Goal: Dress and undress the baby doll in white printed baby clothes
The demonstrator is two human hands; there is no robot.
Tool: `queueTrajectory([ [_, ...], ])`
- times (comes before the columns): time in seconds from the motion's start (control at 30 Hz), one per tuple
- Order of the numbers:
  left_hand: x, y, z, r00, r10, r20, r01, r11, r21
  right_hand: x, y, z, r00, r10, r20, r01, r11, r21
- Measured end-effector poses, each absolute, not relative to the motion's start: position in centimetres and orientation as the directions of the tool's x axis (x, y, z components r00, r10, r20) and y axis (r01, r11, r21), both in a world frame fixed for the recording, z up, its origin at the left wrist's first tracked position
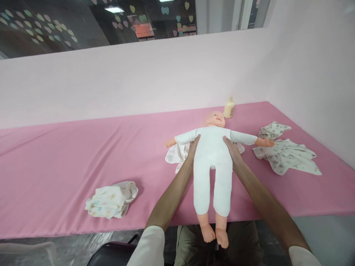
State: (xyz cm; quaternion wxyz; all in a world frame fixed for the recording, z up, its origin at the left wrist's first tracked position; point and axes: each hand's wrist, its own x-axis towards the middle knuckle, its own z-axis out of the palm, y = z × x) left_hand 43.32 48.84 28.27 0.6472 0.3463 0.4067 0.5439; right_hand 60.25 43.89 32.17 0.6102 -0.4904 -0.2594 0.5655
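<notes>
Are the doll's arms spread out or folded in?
Spread out: the doll has one arm stretched out to each side of its white torso, and neither crosses its chest.

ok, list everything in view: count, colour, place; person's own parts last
doll: 1, white body, right of centre
pale cloth: count unclear, white, behind doll
bunched cloth: 1, white printed, front left
patterned cloths: 2, white, right side
bottle: 1, cream, back right
tablecloth: 1, pink, under the cloths
walls: 2, white, back and right
window: count unclear, dark, above back wall
heart shapes: many, pastel, on window
chair: 1, black, bottom left
trousers: 1 pair, olive, bottom
sleeves: 2, white, bottom
left hand: 1, bare, holding doll
right hand: 1, bare, holding doll
</notes>
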Motion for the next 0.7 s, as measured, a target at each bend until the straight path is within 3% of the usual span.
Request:
queueTrajectory([
  [0.1,43.4,48.4,28.2,-0.069,0.983,-0.172,-0.393,0.131,0.910,60.3,44.4,31.7,0.197,0.950,-0.243,-0.417,-0.143,-0.897],
  [0.7,44.1,48.0,28.5,-0.206,0.954,-0.220,-0.394,0.125,0.910,60.9,47.2,28.2,0.126,0.970,-0.207,-0.387,-0.144,-0.911],
])
